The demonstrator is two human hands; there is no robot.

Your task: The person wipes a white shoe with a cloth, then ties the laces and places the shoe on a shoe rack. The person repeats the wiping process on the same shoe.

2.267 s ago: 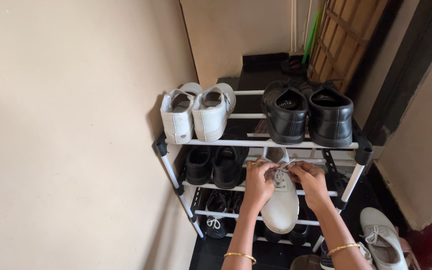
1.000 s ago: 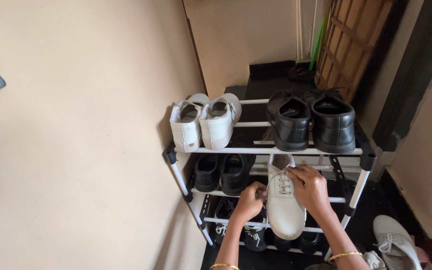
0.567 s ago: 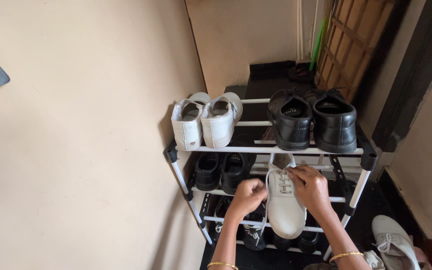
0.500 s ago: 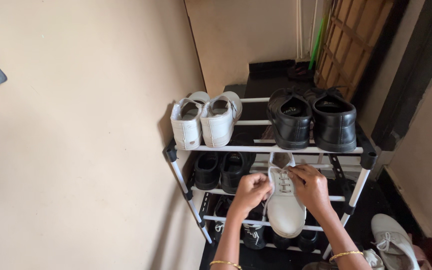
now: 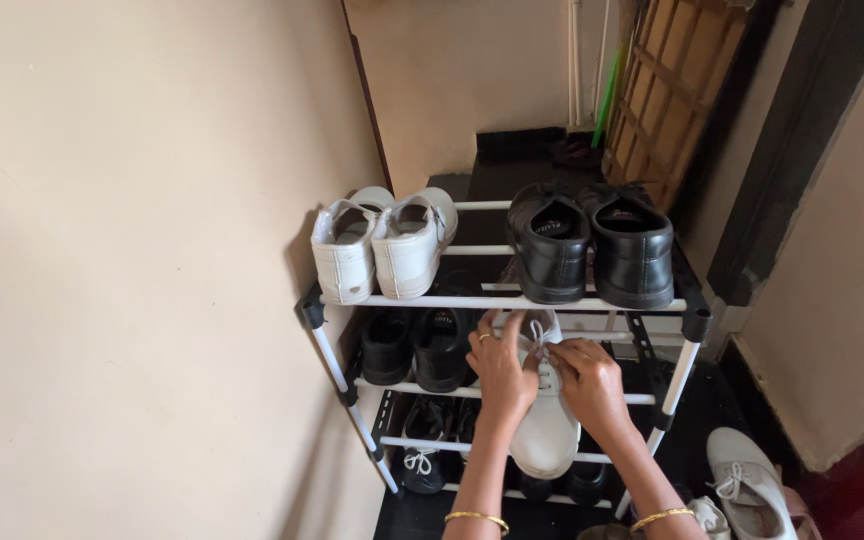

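Observation:
A white lace-up shoe [image 5: 546,440] rests toe-out on the middle tier of a shoe rack [image 5: 522,301]. My left hand [image 5: 500,365] lies over the shoe's laces with its fingers pinched on a lace. Right beside it, my right hand [image 5: 586,382] grips the laces from the right. Both hands meet above the shoe's tongue. A gold bangle shows on each wrist.
White strap shoes [image 5: 377,243] and black leather shoes [image 5: 589,243] stand on the top tier. Black shoes [image 5: 414,345] sit left on the middle tier, dark laced shoes [image 5: 422,440] below. Another white lace-up shoe [image 5: 749,485] lies on the dark floor, right. A beige wall is left.
My left hand has come up from beside the shoe onto its laces, joining my right hand. The view has shifted slightly to the right.

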